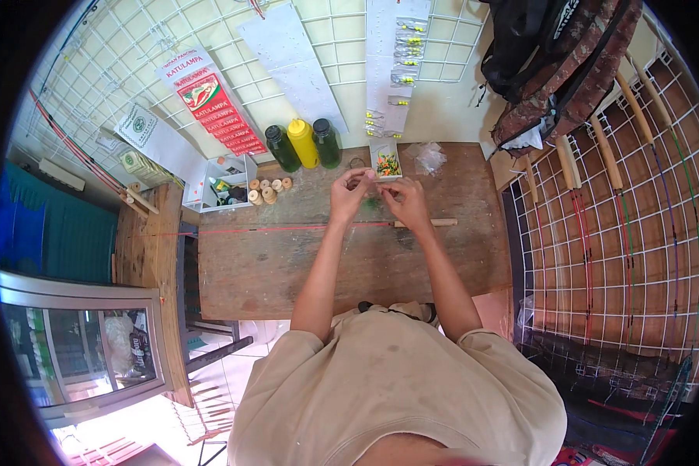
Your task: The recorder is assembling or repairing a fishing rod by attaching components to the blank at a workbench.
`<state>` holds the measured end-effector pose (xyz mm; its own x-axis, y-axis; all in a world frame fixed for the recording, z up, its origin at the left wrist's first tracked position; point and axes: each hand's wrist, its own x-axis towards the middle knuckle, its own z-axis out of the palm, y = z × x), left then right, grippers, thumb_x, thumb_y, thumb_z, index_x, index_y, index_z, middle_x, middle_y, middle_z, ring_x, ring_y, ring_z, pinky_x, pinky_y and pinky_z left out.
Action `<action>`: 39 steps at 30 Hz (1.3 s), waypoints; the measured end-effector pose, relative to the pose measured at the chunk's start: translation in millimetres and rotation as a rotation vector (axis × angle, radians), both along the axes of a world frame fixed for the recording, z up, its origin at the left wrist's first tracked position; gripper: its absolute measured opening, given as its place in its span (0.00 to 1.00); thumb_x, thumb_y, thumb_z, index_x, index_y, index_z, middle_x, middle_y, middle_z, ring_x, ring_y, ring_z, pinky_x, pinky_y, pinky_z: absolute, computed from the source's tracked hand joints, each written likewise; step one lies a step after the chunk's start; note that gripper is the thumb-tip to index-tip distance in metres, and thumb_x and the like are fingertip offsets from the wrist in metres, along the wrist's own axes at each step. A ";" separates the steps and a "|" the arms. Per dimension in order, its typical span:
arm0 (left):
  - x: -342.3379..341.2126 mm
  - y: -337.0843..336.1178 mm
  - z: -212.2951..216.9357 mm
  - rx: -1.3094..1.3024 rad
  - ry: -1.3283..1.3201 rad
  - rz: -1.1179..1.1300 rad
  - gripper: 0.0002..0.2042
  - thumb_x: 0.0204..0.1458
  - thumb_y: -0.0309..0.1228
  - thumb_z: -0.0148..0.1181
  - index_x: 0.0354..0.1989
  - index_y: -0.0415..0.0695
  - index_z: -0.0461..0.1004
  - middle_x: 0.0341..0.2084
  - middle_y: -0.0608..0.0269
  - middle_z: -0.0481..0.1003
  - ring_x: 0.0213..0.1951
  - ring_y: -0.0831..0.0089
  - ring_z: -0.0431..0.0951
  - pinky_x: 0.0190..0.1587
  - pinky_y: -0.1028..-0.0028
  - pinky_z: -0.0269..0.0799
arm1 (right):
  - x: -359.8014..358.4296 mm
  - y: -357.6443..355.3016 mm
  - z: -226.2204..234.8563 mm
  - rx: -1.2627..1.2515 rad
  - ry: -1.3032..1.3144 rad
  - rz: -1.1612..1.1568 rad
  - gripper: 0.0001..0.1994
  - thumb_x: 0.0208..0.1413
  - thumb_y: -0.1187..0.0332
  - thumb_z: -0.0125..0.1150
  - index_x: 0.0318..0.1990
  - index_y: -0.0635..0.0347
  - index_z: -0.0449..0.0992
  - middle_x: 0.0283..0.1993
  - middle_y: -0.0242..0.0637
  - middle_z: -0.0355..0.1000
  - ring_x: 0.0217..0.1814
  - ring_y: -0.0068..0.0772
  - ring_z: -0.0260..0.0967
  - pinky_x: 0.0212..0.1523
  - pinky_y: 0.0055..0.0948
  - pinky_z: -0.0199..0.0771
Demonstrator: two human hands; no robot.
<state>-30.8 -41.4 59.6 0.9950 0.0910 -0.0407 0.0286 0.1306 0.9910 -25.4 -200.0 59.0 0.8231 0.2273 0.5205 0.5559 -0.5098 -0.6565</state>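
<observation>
Both my hands are raised over the wooden table, close together in front of a small white box [398,175]. Small orange, green and yellow pieces [387,164] lie in that box. My left hand [349,196] has thumb and fingertips pinched together; whatever it holds is too small to make out. My right hand [406,202] also pinches at the fingertips, facing the left one, on something too fine to tell. Between them, on the tabletop, shows a small green tangle [373,202]. A thin red fishing rod [311,227] with a wooden handle [445,223] lies crosswise beneath my wrists.
Behind the hands stand a yellow squeeze bottle [303,144] and two dark green bottles [283,149]. Wooden spools [269,191] sit beside a white divided tray [248,175]. A clear plastic bag [429,158] lies right of the box. Rods hang on a white wire grid [598,241].
</observation>
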 end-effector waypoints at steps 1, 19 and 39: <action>0.5 0.0 -3.0 0.001 0.001 0.004 0.13 0.52 0.33 0.60 0.43 0.40 0.75 0.31 0.69 0.75 0.31 0.84 0.72 0.31 0.82 0.67 | -0.3 2.0 1.6 0.013 -0.012 0.031 0.04 0.45 0.72 0.60 0.30 0.56 0.79 0.27 0.34 0.74 0.29 0.35 0.70 0.33 0.34 0.64; -8.7 19.4 -9.2 0.220 -0.041 -0.291 0.15 0.53 0.36 0.59 0.47 0.44 0.75 0.34 0.65 0.77 0.34 0.82 0.73 0.36 0.79 0.69 | 3.5 8.4 2.4 0.274 0.190 -0.030 0.05 0.47 0.75 0.60 0.33 0.61 0.77 0.28 0.38 0.73 0.25 0.34 0.69 0.29 0.30 0.68; -4.4 8.7 -30.6 0.120 -0.052 0.047 0.12 0.50 0.27 0.63 0.43 0.41 0.75 0.31 0.66 0.78 0.30 0.83 0.74 0.31 0.82 0.69 | -4.2 7.7 -6.7 -0.048 0.051 0.019 0.04 0.48 0.70 0.60 0.32 0.54 0.79 0.23 0.34 0.68 0.27 0.37 0.66 0.33 0.35 0.61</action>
<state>-35.2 -32.8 28.9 0.9900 0.1387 0.0248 -0.0265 0.0105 0.9996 -29.6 -192.3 52.3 0.8435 0.2668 0.4661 0.5323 -0.5311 -0.6592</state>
